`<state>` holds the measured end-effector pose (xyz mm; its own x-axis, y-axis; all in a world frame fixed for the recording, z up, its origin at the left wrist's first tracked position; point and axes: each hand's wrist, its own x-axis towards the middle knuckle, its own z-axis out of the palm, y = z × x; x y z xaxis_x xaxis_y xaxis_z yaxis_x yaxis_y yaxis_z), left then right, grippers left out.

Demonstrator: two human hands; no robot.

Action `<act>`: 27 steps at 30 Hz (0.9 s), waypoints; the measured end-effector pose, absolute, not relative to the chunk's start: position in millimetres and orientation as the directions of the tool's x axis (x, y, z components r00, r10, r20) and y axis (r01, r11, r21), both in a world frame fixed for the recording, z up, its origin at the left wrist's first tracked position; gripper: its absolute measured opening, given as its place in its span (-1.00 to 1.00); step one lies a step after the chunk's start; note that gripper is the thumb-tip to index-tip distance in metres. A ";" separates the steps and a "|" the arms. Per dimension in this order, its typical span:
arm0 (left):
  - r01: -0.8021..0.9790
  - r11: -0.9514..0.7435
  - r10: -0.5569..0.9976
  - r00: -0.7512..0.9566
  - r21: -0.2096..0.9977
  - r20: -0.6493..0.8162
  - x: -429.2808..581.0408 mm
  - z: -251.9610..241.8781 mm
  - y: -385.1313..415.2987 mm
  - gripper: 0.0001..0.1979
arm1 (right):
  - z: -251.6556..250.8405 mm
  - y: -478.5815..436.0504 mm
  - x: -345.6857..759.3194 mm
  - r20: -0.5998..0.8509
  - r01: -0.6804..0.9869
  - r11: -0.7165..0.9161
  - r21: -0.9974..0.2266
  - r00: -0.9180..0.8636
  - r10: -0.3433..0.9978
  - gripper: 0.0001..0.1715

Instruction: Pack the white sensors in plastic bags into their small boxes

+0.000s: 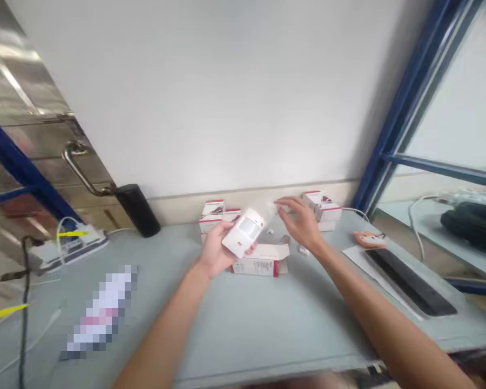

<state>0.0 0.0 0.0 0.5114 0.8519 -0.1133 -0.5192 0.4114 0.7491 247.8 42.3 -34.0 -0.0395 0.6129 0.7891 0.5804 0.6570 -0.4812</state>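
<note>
My left hand (215,249) is wrapped round a white motion sensor (243,232), which has a pale window on its face and is tilted up above the table. A hazy, see-through plastic bag (266,209) extends from the sensor's upper end toward my right hand (302,220). The fingertips of that hand are pinched on the bag's far edge, though motion blurs this spot. Just below the sensor, a white and red carton (257,265) lies on its side with its flap open to the right.
White and red boxes stand by the wall, one stack (211,213) left and another (323,208) right. A black cylinder (137,209) is at the back left, near a power strip (75,249). To the right lie a dark flat panel (411,281) and an orange-white object (369,239).
</note>
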 end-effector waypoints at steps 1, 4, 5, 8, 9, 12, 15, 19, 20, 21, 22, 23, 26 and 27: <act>-0.520 0.403 0.850 0.518 0.753 -0.097 -1.2 0.1 -0.2 -0.60 | -32.5 40.7 248.0 0.796 0.587 0.663 -0.464 -0.053 0.603 -0.74; -0.525 0.371 0.851 0.522 0.767 -0.055 -3.5 0.7 -1.2 -0.58 | -27.7 34.1 246.9 0.816 0.593 0.672 -0.443 -0.043 0.576 -0.64; -0.525 0.356 0.854 0.519 0.773 -0.040 -3.7 1.2 -1.6 -0.58 | -26.2 30.9 245.1 0.830 0.597 0.674 -0.435 -0.024 0.558 -0.61; -0.533 0.306 0.875 0.484 0.789 -0.013 -2.7 2.8 -3.0 -0.60 | -22.9 19.7 232.1 0.819 0.548 0.662 -0.512 0.080 0.568 -0.74; -0.540 0.286 0.885 0.465 0.792 -0.002 -2.0 3.1 -3.4 -0.61 | -22.4 15.9 225.5 0.775 0.488 0.643 -0.591 0.119 0.621 -0.77; -0.549 0.223 0.912 0.409 0.806 0.026 -0.3 2.0 -3.9 -0.65 | -21.5 5.5 204.7 0.511 0.208 0.482 -0.851 0.120 0.851 -0.61; -0.535 0.139 0.935 0.348 0.833 0.067 -0.1 -2.8 -3.1 -0.71 | -18.8 -2.0 194.4 0.292 0.058 0.292 -0.955 -0.018 0.956 -0.44; -0.490 0.079 0.942 0.322 0.868 0.096 -0.7 -10.8 -1.2 -0.67 | -11.6 -4.2 202.2 0.246 0.058 0.254 -0.966 -0.114 0.962 -0.38; -0.475 0.072 0.940 0.326 0.877 0.099 -0.7 -12.2 -0.9 -0.65 | -10.2 -3.5 205.3 0.258 0.050 0.266 -0.963 -0.123 0.958 -0.37; -0.457 0.062 0.938 0.331 0.887 0.104 -0.5 -13.2 -0.6 -0.65 | -9.2 -2.7 207.9 0.270 0.040 0.278 -0.960 -0.137 0.953 -0.37; -0.436 0.049 0.936 0.334 0.899 0.111 -0.3 -13.8 -0.5 -0.66 | -8.7 -1.7 209.9 0.280 0.028 0.288 -0.957 -0.153 0.948 -0.37; -0.411 0.037 0.933 0.340 0.911 0.115 -0.1 -14.1 -0.3 -0.66 | -8.6 -0.8 211.4 0.286 0.017 0.293 -0.956 -0.173 0.943 -0.39; -0.338 0.018 0.928 0.356 0.941 0.110 -0.8 -14.5 0.7 -0.69 | -9.3 0.7 213.5 0.284 -0.030 0.285 -0.958 -0.218 0.933 -0.45; -0.323 0.012 0.925 0.363 0.946 0.112 -1.7 -14.6 1.3 -0.70 | -9.3 0.7 213.9 0.284 -0.052 0.280 -0.959 -0.224 0.932 -0.45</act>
